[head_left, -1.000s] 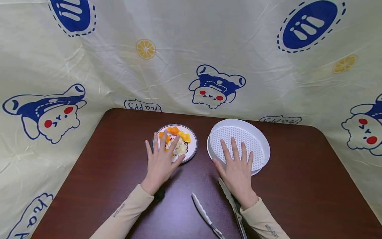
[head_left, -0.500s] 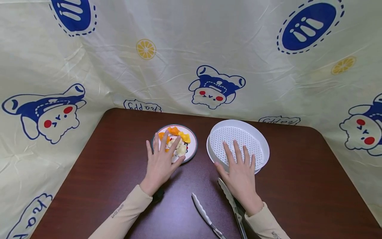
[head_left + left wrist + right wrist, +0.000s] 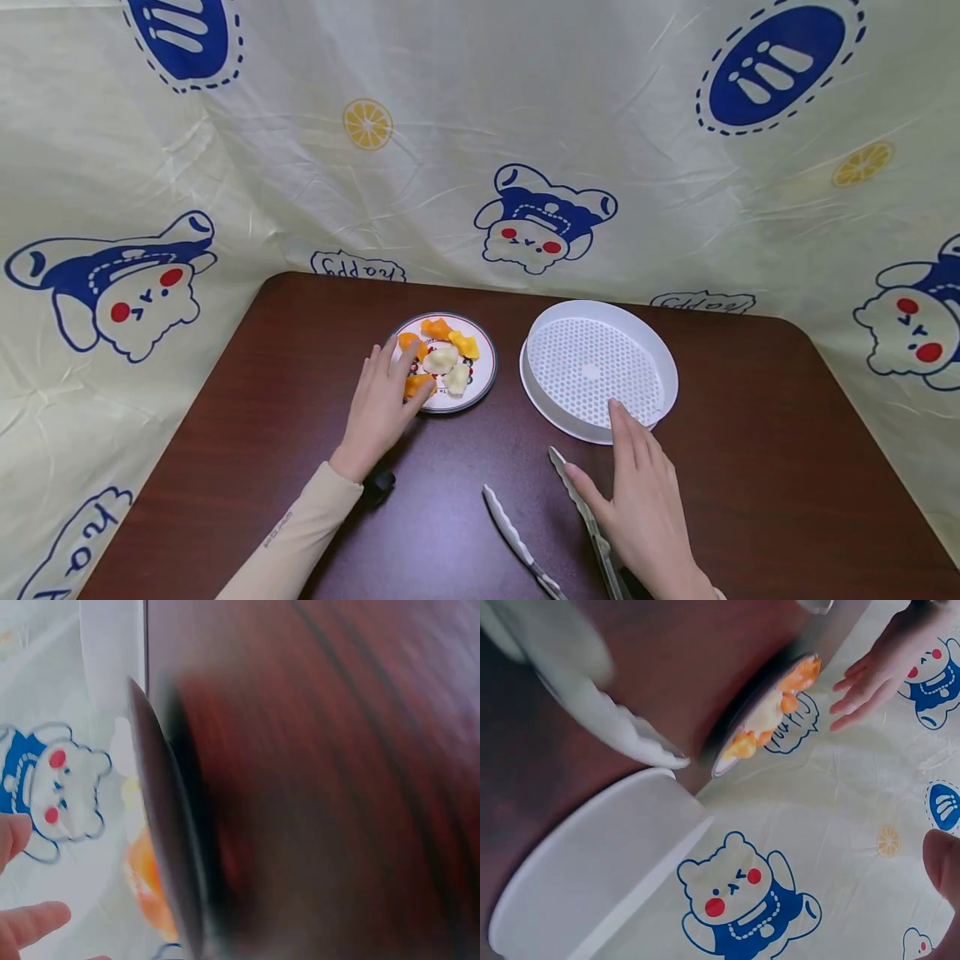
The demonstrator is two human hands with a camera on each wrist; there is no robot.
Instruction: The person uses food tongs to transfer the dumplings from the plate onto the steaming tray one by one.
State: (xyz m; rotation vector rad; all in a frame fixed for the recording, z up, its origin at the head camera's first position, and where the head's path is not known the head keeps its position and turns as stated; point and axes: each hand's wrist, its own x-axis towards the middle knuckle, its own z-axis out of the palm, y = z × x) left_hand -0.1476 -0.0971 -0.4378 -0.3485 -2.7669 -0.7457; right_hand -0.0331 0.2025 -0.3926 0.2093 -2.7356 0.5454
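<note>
My left hand [image 3: 378,408] hovers at the left edge of a small white plate [image 3: 483,375] with a blue rim, fingers relaxed and overlapping it in the head view. Orange [image 3: 435,328], yellow [image 3: 465,343] and white [image 3: 441,360] dumpling-like pieces lie on the plate. To the right is a white round steamer tray [image 3: 585,354] with a perforated floor, sitting on a white base [image 3: 558,423]. My right hand [image 3: 645,500] hangs in front of it, thumb spread and nothing in its grasp. Metal tongs [image 3: 510,529] with scalloped white tips lie spread on the table, one arm partly behind the right hand.
The dark brown table [image 3: 750,433] has rounded far corners. Behind and beside it hangs a pale curtain [image 3: 420,200] with cartoon prints. A black wrist device [image 3: 378,485] shows under the left sleeve.
The right hand has drawn back from over the steamer tray toward the tongs and turned thumb-up. The left hand has shifted left, off the plate's middle, uncovering more of the pieces.
</note>
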